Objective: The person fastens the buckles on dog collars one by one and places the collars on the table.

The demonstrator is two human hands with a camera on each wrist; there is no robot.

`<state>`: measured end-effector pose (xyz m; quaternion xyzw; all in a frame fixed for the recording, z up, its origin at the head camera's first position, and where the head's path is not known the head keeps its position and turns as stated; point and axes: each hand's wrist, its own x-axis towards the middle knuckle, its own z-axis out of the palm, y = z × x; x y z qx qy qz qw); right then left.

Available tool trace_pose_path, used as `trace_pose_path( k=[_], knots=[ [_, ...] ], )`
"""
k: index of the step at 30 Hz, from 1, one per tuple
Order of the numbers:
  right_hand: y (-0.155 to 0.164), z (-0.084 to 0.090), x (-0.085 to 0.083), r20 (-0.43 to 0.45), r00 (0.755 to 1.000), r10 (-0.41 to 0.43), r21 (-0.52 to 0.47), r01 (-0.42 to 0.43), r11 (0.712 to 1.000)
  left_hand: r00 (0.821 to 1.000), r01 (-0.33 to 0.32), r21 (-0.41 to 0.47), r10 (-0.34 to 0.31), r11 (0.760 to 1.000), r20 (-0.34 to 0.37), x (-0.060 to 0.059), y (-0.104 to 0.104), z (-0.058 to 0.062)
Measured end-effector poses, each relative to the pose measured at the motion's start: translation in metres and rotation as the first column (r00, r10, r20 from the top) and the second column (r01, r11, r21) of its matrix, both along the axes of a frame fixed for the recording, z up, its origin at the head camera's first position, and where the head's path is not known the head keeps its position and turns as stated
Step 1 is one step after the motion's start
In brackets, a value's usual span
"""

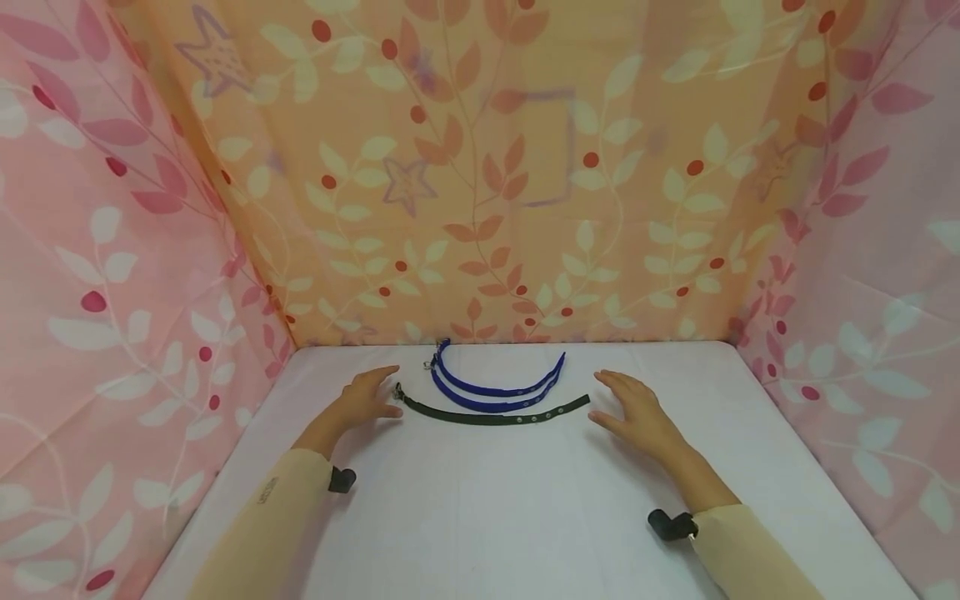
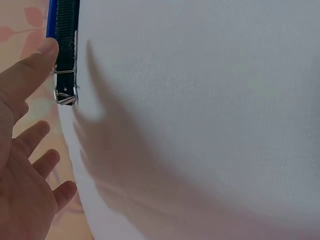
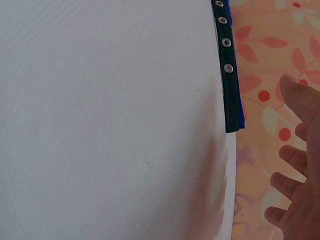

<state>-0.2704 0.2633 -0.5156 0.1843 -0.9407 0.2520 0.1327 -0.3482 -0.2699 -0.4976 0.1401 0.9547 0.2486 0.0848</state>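
Two straps lie curved on the white table near its far edge: a dark green strap with metal eyelets and, just behind it, a blue strap doubled on itself. My left hand rests flat with straight fingers beside the green strap's buckle end; its thumb is close to the buckle, not gripping. My right hand lies open just right of the strap's eyelet end, apart from it, fingers spread.
Floral cloth walls close in the table: pink on the left and right, orange at the back. Bare white tabletop stretches toward me between my two sleeves.
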Motion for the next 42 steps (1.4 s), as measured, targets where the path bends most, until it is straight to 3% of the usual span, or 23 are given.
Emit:
trace_pose_path(
  k=[8,17,21,28,33,42],
  knots=[
    [-0.010,-0.004,-0.012,0.152,0.988,-0.018,-0.050,0.026,0.998,0.999,0.004,-0.032,-0.005,0.999,-0.048,-0.002,0.002,-0.009],
    [-0.018,-0.008,-0.025,0.187,0.982,0.001,-0.054,0.010,0.998,0.999,-0.004,-0.037,0.003,0.999,-0.047,-0.005,0.012,-0.014],
    [-0.021,-0.010,-0.033,0.219,0.976,0.010,-0.052,0.002,0.999,0.996,0.015,-0.081,-0.022,0.997,-0.085,-0.009,0.015,-0.012],
    [-0.029,-0.020,-0.037,0.182,0.982,0.038,0.035,-0.045,0.998,0.994,0.052,-0.173,-0.067,0.984,-0.082,-0.005,0.017,-0.015],
    [-0.029,-0.023,-0.034,0.139,0.990,0.025,0.081,-0.037,0.996,0.993,0.045,-0.152,-0.060,0.987,-0.099,0.002,0.016,-0.020],
    [-0.021,-0.016,-0.033,0.119,0.992,0.037,0.128,-0.052,0.990,0.991,0.025,-0.146,-0.043,0.989,-0.126,-0.003,0.004,-0.030]
  ],
)
